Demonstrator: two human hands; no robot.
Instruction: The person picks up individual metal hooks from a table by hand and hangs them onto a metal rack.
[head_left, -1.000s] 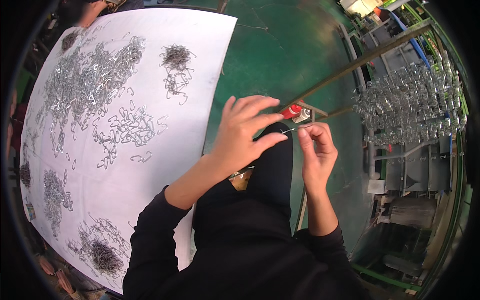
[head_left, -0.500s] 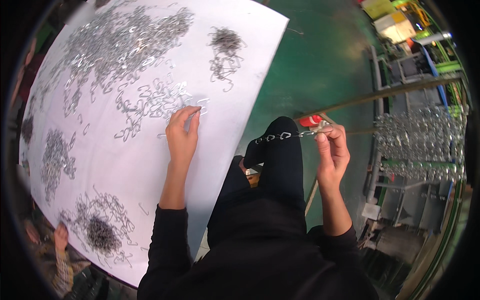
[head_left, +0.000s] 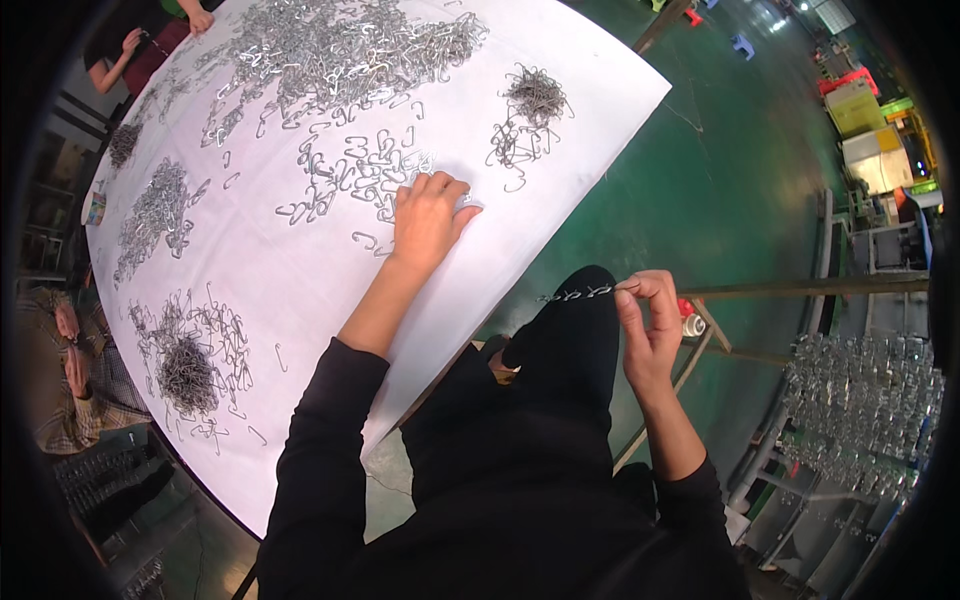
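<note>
My left hand (head_left: 430,225) lies palm down at the edge of a loose group of shiny metal hooks (head_left: 345,175) on the white tabletop (head_left: 310,265). Its thumb stands apart from the bent fingers; whether the fingertips touch a hook is hidden. Off the table's right edge, my right hand (head_left: 652,330) pinches one end of a short metal chain (head_left: 573,295) between thumb and fingers. The chain's links stretch leftward over my dark-trousered thigh.
A large heap of hooks (head_left: 350,60) covers the far table. Darker wire piles lie at right (head_left: 537,97) and near left (head_left: 188,375). Other people's hands show at the far left (head_left: 75,370) and far edge (head_left: 200,22). Chains (head_left: 860,410) hang on a rack at right.
The view has turned, shifting the table rightward in the picture. My left thumb has spread away from the fingers, which now reach down at the hooks. My right hand still pinches the chain.
</note>
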